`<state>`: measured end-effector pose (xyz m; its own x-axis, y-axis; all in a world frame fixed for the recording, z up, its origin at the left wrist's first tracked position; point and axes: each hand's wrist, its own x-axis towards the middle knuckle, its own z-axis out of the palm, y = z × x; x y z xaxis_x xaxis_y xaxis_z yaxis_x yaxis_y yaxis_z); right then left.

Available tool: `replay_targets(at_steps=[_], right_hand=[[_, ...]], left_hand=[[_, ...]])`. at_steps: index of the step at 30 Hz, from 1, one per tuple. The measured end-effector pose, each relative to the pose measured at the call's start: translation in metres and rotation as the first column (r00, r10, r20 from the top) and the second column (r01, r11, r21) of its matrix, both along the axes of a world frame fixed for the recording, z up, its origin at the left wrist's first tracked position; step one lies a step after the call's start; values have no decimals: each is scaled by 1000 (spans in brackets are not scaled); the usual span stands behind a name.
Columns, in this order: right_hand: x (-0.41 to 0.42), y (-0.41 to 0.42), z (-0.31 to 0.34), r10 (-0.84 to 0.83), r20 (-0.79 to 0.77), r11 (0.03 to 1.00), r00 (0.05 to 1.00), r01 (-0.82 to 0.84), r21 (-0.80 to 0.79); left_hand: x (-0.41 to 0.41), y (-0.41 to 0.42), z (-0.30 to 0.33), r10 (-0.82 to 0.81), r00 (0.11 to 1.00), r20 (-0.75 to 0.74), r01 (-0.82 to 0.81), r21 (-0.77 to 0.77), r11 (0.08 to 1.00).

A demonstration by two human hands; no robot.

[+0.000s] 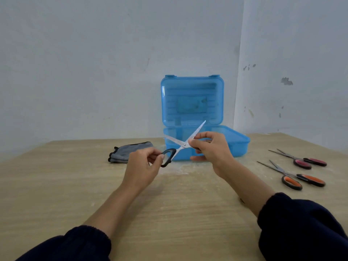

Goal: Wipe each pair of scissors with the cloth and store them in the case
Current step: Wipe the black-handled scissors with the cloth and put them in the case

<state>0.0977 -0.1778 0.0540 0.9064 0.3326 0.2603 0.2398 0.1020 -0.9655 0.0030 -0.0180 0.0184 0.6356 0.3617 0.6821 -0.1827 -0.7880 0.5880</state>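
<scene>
Both hands hold a pair of black-handled scissors [181,146] with its blades spread, raised in front of the blue case [239,146]. My left hand [145,164] grips the black handle loop. My right hand [211,147] pinches the scissors near the pivot, and the second handle is hidden behind it. The case stands open, its lid [192,100] upright against the wall. A folded grey cloth [130,151] lies on the table left of the case, untouched.
Two more pairs lie on the wooden table [169,208] at the right: red-handled scissors [303,160] farther back and orange-handled scissors [295,178] nearer. White walls meet in a corner behind the case.
</scene>
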Motion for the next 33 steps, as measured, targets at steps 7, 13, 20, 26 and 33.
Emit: replay_targets(at_steps=[7, 13, 20, 26, 33], right_hand=[[-7, 24, 13, 195, -147, 892, 970, -113, 437], [-16, 47, 6, 271, -380, 795, 884, 17, 606], [-9, 50, 13, 315, -389, 846, 866, -71, 528], [12, 55, 1, 126, -371, 951, 920, -6, 308], [38, 57, -17, 0, -335, 984, 942, 59, 167]], left_hand=[[-2, 6, 9, 86, 978, 191, -46, -206, 977], [1, 5, 8, 64, 978, 198, -17, -229, 973], [5, 13, 9, -9, 986, 166, 53, -260, 964], [26, 56, 0, 43, 997, -65, -48, -73, 996], [58, 109, -17, 271, 883, -383, -117, 379, 918]])
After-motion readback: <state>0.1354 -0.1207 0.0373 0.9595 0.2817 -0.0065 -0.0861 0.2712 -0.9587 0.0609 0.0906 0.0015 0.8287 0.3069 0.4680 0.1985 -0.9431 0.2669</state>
